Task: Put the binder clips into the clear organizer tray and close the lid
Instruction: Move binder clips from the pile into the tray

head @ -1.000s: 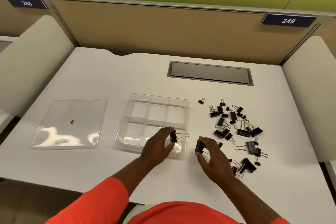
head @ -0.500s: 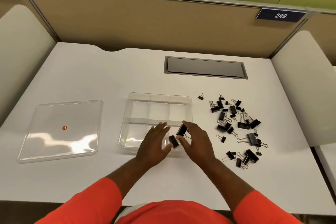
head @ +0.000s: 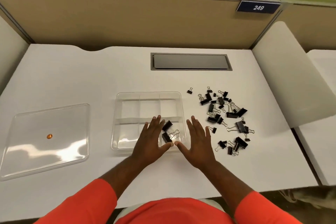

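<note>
The clear organizer tray stands mid-desk, split into several compartments. Two black binder clips lie in its near right compartment. My left hand hovers flat and open over the tray's near edge, just left of those clips. My right hand is spread open at the tray's right near corner, holding nothing. The two thumbs almost touch. Several more black binder clips lie scattered on the desk to the right of the tray. The clear lid lies flat to the left, apart from the tray.
A white desk carries everything. A grey cable hatch is set into the desk behind the tray. A small orange dot shows on the lid. Beige partition panels rise at the back and at both sides.
Each hand held one binder clip before. Both clips now lie in the tray's near right compartment, and both hands have opened flat.
</note>
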